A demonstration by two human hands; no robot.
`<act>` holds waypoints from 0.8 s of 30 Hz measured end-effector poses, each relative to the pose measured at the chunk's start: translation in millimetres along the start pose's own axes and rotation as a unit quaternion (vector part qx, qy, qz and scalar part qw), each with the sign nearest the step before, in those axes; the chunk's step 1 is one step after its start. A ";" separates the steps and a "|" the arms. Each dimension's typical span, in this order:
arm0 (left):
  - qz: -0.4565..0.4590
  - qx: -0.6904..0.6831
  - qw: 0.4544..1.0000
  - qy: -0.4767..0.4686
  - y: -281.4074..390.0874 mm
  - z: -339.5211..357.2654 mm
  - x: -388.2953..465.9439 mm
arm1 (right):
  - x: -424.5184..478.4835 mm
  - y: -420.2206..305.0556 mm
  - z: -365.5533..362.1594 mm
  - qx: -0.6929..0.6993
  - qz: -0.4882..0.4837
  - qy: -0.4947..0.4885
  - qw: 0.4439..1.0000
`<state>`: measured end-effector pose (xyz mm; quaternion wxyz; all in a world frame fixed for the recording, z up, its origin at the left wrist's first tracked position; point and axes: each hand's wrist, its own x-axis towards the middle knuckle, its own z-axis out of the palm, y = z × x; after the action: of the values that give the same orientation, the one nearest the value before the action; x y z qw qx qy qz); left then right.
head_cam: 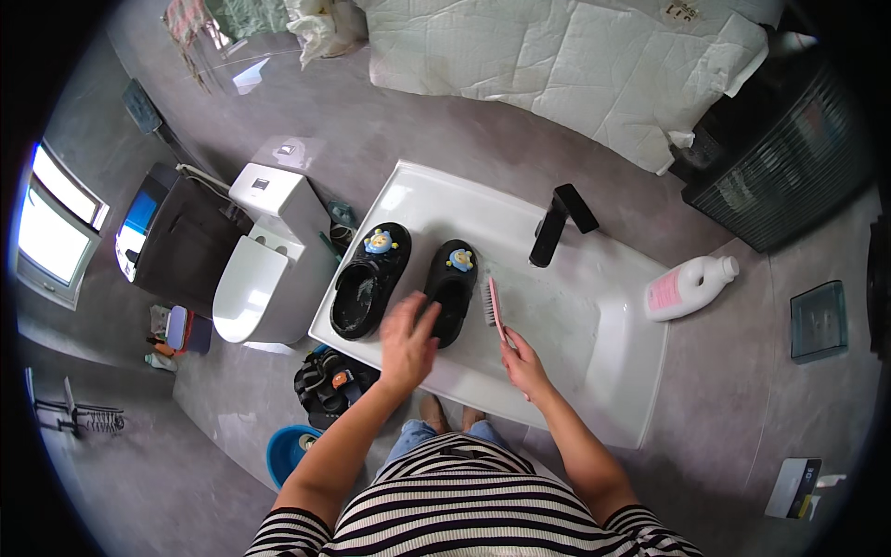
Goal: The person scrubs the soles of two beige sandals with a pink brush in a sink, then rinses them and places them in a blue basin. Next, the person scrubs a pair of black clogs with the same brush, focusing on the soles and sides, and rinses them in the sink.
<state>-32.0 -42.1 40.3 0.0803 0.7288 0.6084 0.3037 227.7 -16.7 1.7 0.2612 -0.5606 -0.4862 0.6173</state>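
Observation:
My right hand [522, 363] grips the handle of a pink scrub brush [495, 306]. Its grey bristles face left, towards the nearer of two black clogs. That clog [454, 292] rests on the left part of a white sink [630, 379] and bears a blue and yellow cartoon charm. My left hand [407, 348], blurred, is spread over the clog's heel end with nothing gripped; whether the fingertips touch it I cannot tell. The other clog [391, 257], with a like charm and a wet-looking inside, lies along the sink's left rim. Cloudy water [550, 313] covers part of the basin.
A black faucet [555, 226] rises at the sink's back edge. On the right rim lies a white jug [689, 287] with a pink label. Several dark shoes [330, 383] and a blue basin [282, 452] sit at lower left. A white toilet [254, 285] stands further left.

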 end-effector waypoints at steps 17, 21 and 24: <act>-0.219 -0.131 0.967 -0.018 -18.4 130.4 83.6 | -29.8 8.4 -47.8 -0.093 0.061 0.088 0.990; -0.220 -0.094 0.963 -0.124 -14.5 87.0 90.0 | -29.7 12.7 -74.4 -0.228 0.021 0.051 0.972; -0.316 -0.140 0.914 -0.213 -11.1 65.5 89.5 | -30.0 7.0 -87.0 -0.316 0.009 0.019 0.948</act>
<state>0.8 61.0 13.2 0.4012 0.5276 0.7264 0.1819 318.6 -18.7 17.4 0.0742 -0.6304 -0.6465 0.4232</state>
